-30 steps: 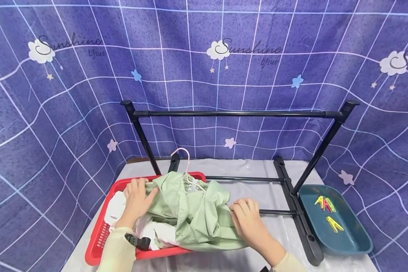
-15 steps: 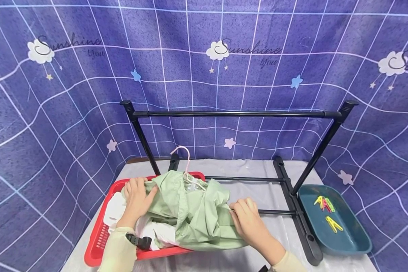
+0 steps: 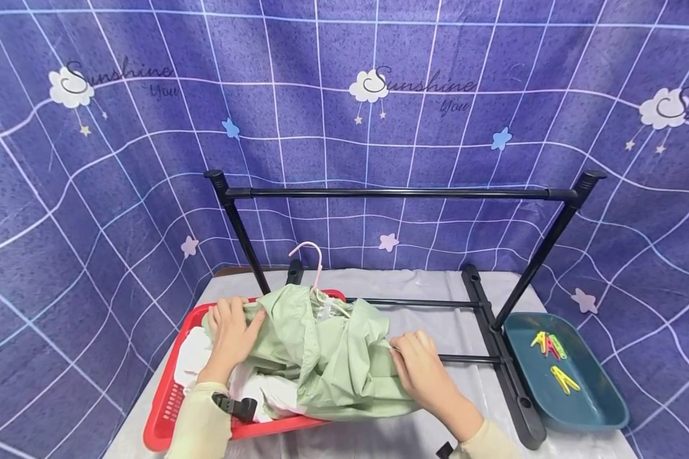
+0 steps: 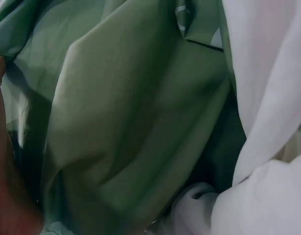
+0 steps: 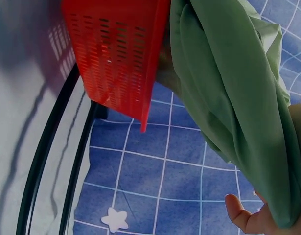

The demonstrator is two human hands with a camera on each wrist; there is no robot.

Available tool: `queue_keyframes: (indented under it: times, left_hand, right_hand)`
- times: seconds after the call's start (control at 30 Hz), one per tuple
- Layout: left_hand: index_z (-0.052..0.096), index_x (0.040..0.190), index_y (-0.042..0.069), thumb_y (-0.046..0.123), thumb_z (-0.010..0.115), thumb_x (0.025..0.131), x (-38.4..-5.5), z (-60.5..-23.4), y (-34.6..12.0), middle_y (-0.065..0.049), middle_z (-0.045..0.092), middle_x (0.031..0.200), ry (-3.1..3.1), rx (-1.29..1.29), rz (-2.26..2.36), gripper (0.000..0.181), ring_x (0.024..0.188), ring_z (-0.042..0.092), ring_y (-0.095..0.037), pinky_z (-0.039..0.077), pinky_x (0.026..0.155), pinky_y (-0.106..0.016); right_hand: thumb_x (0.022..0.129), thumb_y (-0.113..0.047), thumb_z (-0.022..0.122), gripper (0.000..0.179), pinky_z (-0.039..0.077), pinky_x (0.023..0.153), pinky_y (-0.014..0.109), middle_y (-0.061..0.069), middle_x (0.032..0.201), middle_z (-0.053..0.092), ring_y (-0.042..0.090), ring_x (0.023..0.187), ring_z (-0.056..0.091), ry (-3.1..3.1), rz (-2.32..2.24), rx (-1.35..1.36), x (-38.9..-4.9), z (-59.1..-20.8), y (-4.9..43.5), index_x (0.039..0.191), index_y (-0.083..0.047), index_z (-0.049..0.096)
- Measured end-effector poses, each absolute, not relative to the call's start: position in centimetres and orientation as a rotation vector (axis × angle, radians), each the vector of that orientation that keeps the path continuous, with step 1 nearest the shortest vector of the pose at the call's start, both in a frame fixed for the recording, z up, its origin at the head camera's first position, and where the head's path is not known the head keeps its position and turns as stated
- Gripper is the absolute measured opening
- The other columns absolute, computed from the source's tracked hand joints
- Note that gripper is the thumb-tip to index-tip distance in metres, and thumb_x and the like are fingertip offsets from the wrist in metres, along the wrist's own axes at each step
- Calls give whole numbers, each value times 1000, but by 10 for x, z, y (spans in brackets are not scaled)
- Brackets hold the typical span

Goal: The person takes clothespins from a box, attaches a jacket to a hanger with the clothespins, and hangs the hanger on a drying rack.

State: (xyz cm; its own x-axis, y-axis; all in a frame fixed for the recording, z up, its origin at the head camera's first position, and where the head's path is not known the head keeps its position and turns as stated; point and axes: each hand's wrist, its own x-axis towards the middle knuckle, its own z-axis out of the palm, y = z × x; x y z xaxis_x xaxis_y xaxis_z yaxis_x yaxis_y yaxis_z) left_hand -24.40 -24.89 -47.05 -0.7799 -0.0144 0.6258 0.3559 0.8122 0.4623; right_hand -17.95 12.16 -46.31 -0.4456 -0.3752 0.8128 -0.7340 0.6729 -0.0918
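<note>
A light green shirt (image 3: 344,363) is spread over the red basket (image 3: 161,408), with a pink hanger (image 3: 319,271) inside it. The hook sticks up out of the collar and curves to the left. My left hand (image 3: 229,335) grips the shirt's left shoulder in the head view. At the other shoulder my right hand (image 3: 422,370) pinches the fabric, out past the basket's right side. From the left wrist, green cloth (image 4: 121,112) fills most of the view, beside white cloth (image 4: 267,196). The right wrist view has the green fabric (image 5: 238,98) hanging beside the basket wall.
White clothes (image 3: 194,354) lie in the basket. A black clothes rack (image 3: 402,192) stands behind on the pale-covered table (image 3: 379,284). At the right is a dark teal tub (image 3: 594,405) with several colored clothespins (image 3: 564,379). A blue patterned curtain (image 3: 436,51) hangs behind.
The shirt and hanger have risen slightly, and the hook leans a little differently. Both hands keep their hold at the shoulders.
</note>
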Motion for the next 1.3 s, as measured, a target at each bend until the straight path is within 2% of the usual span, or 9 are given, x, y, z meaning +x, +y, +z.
queue_keyframes:
  times: [0.47,0.7,0.97,1.3]
  left_hand:
    - [45,107,-6,21,60,87,-249,-465,-245,-23,31,101,-2290,-259,-837,37,108,30,-49,0,104,-67]
    - [44,106,-6,23,59,87,-250,-462,-244,-22,30,100,-2219,-297,-851,38,106,29,-48,0,102,-67]
    - [45,105,-7,45,52,94,-252,-464,-244,-24,31,99,-2136,-322,-837,53,102,30,-47,4,99,-65]
    - [45,104,-7,52,47,96,-252,-458,-240,-24,31,99,-2080,-352,-856,59,102,30,-47,0,101,-65]
  right_hand:
    - [108,-26,32,37,36,67,36,0,83,55,18,73,42,-2033,598,868,-186,-454,124,93,-5,59]
    - [107,-26,33,36,37,68,37,0,82,55,18,73,42,-2036,619,873,-188,-451,125,93,-5,59]
    - [107,-28,34,35,35,71,34,0,81,55,18,74,42,-2077,646,872,-188,-450,129,94,-6,59]
    - [107,-29,34,37,34,72,34,0,81,55,18,74,42,-2062,655,876,-189,-447,132,94,-5,60]
